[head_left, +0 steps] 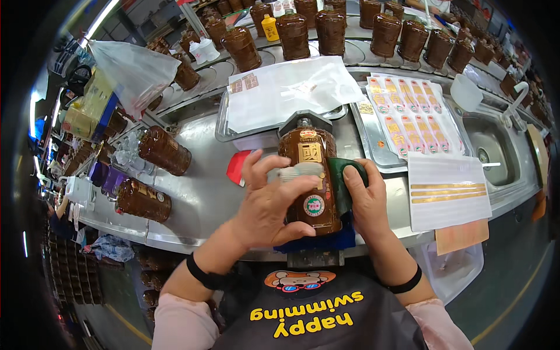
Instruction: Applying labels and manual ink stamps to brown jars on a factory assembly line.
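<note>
A brown glazed bottle (311, 140) with gold lettering and a round green-and-white label (314, 205) lies in front of me on a dark stand (293, 123), its neck pointing away. Over its left side my left hand (265, 201) has its fingers spread, with fingertips and thumb close to the front face. A whitish ribbed piece (301, 171) is at those fingers; whether it is worn on one cannot be told. My right hand (367, 201) grips a dark green flat, flexible piece (340, 181) against the bottle's right side. Blue cloth (348, 233) shows under the bottle's base.
Label sheets (408, 116) lie on a metal tray to the right, beside a white sheet with gold strips (448, 189) and a sink (496, 154). White paper (291, 93) covers a tray behind. Two brown bottles (165, 150) lie left, near a red piece (237, 168). More bottles (291, 36) line the conveyor.
</note>
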{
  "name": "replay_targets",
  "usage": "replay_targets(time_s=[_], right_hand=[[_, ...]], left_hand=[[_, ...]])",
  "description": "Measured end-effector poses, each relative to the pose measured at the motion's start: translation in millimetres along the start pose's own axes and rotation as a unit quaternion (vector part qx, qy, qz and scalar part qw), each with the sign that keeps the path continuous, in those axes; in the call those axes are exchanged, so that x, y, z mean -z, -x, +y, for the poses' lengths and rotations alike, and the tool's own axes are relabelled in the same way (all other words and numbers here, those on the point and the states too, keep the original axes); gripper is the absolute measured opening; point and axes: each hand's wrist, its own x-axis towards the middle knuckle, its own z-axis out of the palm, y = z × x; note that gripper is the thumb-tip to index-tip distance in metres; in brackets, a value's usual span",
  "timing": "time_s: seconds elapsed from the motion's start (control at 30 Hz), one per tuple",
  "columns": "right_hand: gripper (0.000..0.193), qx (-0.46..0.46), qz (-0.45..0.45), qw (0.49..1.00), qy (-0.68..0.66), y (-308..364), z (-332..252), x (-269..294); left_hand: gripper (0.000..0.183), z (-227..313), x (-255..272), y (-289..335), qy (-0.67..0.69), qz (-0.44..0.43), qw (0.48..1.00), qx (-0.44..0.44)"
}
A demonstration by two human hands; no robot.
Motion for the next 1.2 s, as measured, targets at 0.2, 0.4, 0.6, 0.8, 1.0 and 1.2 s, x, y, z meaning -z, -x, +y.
replay_targets(time_s=[0.2, 0.4, 0.6, 0.8, 1.0, 1.2], right_hand=[[0.025, 0.011, -0.009, 1.000, 0.012, -1.8, 2.4, 1.2], [0.027, 0.027, -0.017, 0.999, 0.004, -3.9, 5.6, 2.2], [0.029, 0.024, -0.029, 0.999, 0.021, -4.5, 3.1, 2.6], [0.032, 0.028, -0.035, 0.998, 0.035, -3.5, 2.0, 2.8], [0.033, 0.050, -0.023, 0.997, 0.053, -4.2, 4.3, 2.8], [0.034, 0.039, -0.030, 0.997, 0.056, -3.4, 5.9, 4.3]], left_hand=[[0.056, -6.3, 1.9, -15.6, -0.013, -0.072, 0.992, -0.103], [0.048, -0.7, -3.9, -7.4, -0.021, -0.053, 0.990, -0.131], [0.039, 14.0, -11.9, 8.3, -0.032, -0.024, 0.992, -0.123], [0.044, 22.2, -4.6, 3.9, 0.040, -0.050, 0.995, -0.072], [0.053, -8.9, -1.8, -24.6, 0.042, -0.055, 0.996, -0.049], [0.051, 7.3, -1.8, -14.3, 0.004, -0.085, 0.992, -0.097]])
